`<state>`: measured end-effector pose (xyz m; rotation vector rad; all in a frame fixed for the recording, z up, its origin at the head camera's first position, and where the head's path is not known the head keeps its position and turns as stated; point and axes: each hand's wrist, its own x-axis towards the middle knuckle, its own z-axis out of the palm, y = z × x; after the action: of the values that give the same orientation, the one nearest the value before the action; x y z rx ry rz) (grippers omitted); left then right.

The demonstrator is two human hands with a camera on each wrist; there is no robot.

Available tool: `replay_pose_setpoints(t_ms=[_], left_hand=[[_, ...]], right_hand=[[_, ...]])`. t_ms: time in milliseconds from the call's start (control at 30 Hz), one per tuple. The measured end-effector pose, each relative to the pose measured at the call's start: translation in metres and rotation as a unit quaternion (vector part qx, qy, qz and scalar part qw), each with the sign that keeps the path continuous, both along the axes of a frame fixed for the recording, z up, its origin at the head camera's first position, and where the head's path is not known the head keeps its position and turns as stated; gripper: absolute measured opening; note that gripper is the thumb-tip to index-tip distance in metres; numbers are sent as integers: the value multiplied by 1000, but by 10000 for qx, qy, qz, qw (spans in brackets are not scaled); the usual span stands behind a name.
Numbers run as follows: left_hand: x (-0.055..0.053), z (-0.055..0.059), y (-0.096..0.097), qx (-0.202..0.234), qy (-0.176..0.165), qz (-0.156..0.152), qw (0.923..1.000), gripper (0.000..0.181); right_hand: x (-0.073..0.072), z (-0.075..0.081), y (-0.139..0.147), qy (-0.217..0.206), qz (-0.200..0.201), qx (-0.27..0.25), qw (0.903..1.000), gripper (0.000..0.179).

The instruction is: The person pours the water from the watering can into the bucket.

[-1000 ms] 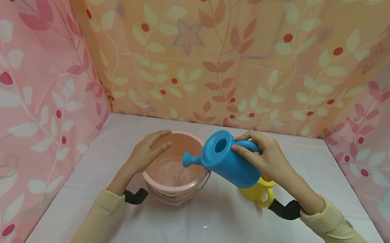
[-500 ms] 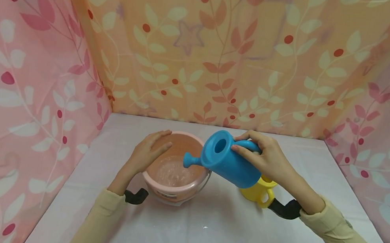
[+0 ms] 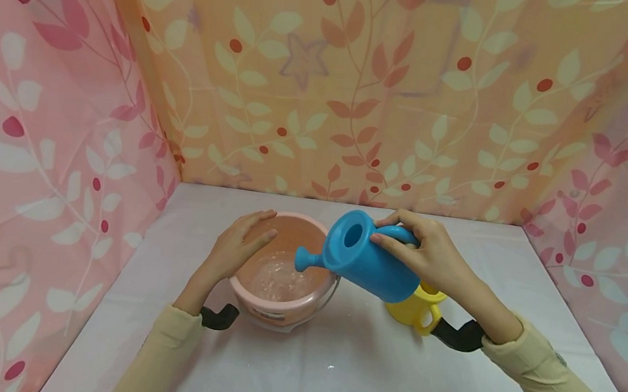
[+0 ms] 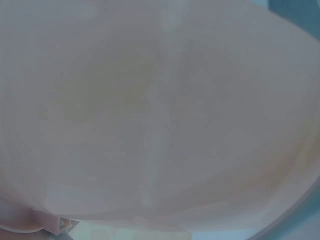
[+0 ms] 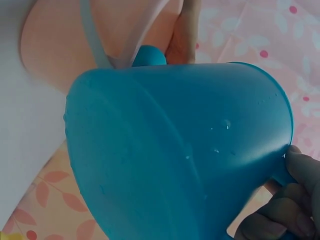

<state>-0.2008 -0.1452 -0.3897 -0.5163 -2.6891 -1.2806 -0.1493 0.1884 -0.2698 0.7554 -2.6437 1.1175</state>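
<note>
My right hand (image 3: pixel 431 250) grips the handle of a blue toy watering can (image 3: pixel 375 269), tipped left so its spout (image 3: pixel 303 259) hangs over a pink bucket (image 3: pixel 302 311). Rippling water (image 3: pixel 279 280) lies in the bucket. At the bucket's left rim rests my left hand (image 3: pixel 235 245), its fingers extended and the thumb over the opening. Droplets cling to the watering can (image 5: pixel 190 140) in the right wrist view, where curled fingers (image 5: pixel 285 210) show at the handle. The bucket's pale wall (image 4: pixel 125 125) fills most of the left wrist view; the left hand cannot be made out there.
Partly hidden below the watering can and right forearm, a yellow cup (image 3: pixel 408 311) with a handle stands on the white table (image 3: pixel 358 379). A small wet spot (image 3: pixel 330 367) glints near the front. Leaf-patterned cloth (image 3: pixel 324 95) encloses the back and both sides.
The water surface in the bucket keeps changing its ripples, which look strongest half a second ago. Both hands and the tilted watering can stay almost in place.
</note>
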Motion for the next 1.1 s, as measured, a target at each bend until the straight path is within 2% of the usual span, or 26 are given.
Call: replay_pose_setpoints(t_ms=[667, 1100], left_hand=[[1, 1, 1, -23, -26, 30, 10000, 51], [2, 1, 0, -14, -16, 22, 10000, 51]], right_hand=[[-3, 4, -2, 87, 81, 179, 9998, 23], [-1, 9, -5, -54, 150, 236, 9996, 21]])
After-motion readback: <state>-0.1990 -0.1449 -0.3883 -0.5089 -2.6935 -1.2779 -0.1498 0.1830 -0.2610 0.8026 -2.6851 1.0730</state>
